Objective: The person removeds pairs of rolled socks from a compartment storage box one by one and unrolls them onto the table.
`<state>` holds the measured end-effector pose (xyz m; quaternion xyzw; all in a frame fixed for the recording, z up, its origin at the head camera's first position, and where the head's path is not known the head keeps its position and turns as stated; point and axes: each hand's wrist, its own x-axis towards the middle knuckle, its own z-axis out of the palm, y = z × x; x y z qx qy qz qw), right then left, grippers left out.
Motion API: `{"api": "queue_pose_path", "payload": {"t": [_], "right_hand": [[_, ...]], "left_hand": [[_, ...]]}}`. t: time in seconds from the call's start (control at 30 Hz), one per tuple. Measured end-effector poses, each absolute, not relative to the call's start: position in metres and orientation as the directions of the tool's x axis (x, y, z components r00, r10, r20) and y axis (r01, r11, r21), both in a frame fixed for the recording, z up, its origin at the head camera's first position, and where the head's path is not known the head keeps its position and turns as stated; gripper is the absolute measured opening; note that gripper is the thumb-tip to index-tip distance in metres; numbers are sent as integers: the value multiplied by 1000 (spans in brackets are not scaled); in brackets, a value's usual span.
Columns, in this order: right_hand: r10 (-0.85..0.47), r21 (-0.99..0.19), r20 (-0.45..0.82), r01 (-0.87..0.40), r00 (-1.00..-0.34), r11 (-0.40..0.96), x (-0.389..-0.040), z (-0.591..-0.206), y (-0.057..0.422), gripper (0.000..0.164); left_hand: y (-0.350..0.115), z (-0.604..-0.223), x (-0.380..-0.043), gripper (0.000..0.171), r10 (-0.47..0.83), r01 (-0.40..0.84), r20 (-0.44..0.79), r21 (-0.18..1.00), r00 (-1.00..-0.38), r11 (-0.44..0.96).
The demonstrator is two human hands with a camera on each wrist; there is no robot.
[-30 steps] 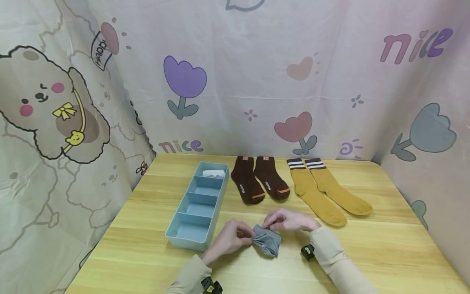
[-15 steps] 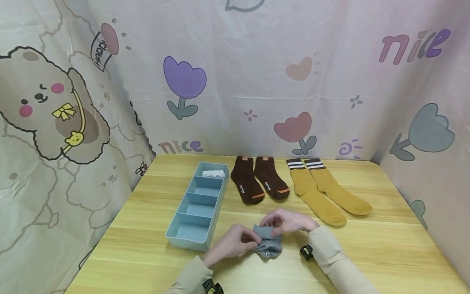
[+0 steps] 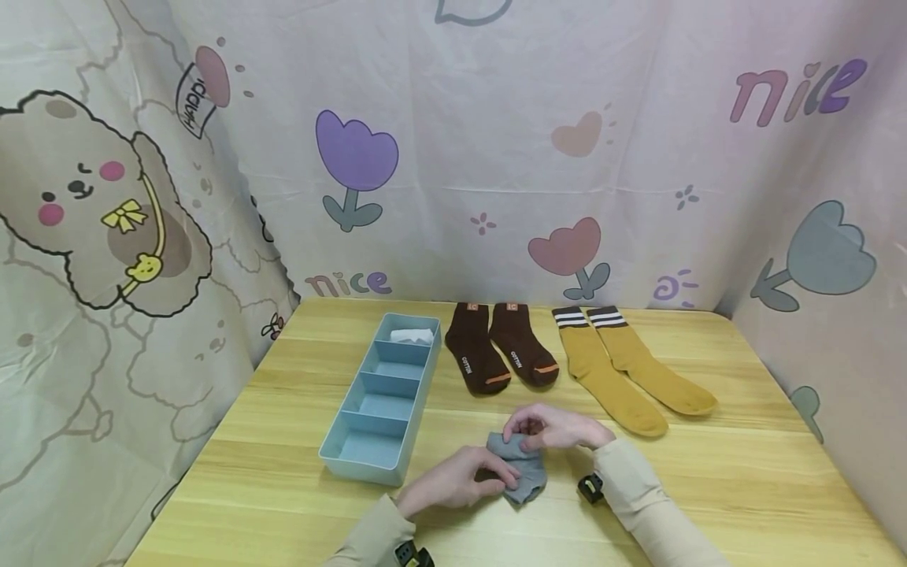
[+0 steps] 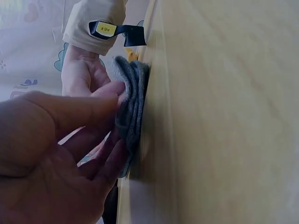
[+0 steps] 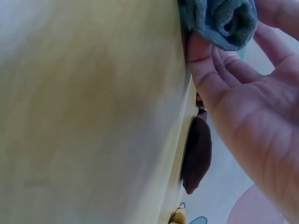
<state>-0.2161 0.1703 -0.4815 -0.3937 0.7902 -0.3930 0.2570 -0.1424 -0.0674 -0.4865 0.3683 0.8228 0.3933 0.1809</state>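
A folded grey sock (image 3: pixel 516 466) lies on the table in the head view, its far end rolled into a thick coil (image 5: pixel 229 21) in the right wrist view. Around that rolled end my right hand (image 3: pixel 551 427) curls, thumb on the near side and fingers on the far side. My left hand (image 3: pixel 460 476) rests its fingertips on the flat near part. From the left wrist view, the sock's stacked layers (image 4: pixel 133 100) stand edge-on, with thumb and fingers (image 4: pixel 110 163) of the left hand on their upper face.
Left of the hands stands a blue divided box (image 3: pixel 400 453) with a white folded cloth (image 3: pixel 411 336) in its far compartment. Brown socks (image 3: pixel 478 362) and yellow socks (image 3: pixel 616 398) lie in pairs behind the hands. A printed curtain (image 3: pixel 453 157) hangs behind the table (image 3: pixel 248 441).
My left hand has slid toward the near right along the sock, and the crumpled near part now lies flatter. My right hand has folded the far end over and holds it.
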Motion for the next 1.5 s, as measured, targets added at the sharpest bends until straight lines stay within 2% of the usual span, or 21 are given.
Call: {"api": "queue_pose_path", "payload": {"t": [0.13,0.27,0.5,0.77,0.87,1.07,1.27,1.4,1.5], "right_hand": [[-818,-826,-98,-412,-567,384,-216,-482,171,24],[-827,-818,-87,-433,-556,377,-216,-484,170,25],[-830,-813,-79,-446,-552,374,-216,-484,169,28],[-814,-798,-59,-463,-578,387,-215,-485,167,28],[-817,-804,-16,-479,-576,354,-215,-485,167,31],[-844,-791,102,-557,-526,251,-216,-486,169,41],[-838,-761,138,-598,-527,251,-217,-488,172,47],[-835,-759,123,-593,-536,269,-217,-487,172,43],[-824,-748,107,-591,-556,301,-216,-486,172,33]], "left_hand": [[-68,-488,-145,19,790,513,2,762,-613,396],[-68,-488,-146,22,804,517,-17,758,-594,398],[-67,-486,-145,20,800,522,-57,730,-597,441],[-67,-488,-145,17,804,530,-33,736,-593,421],[-67,-488,-146,16,800,522,-35,740,-599,424],[-66,-487,-146,13,789,511,-40,742,-613,434],[-65,-486,-146,10,769,486,-53,748,-637,453],[-65,-486,-146,8,772,489,-51,747,-634,451],[-66,-486,-146,7,779,504,-40,741,-626,443]]}}
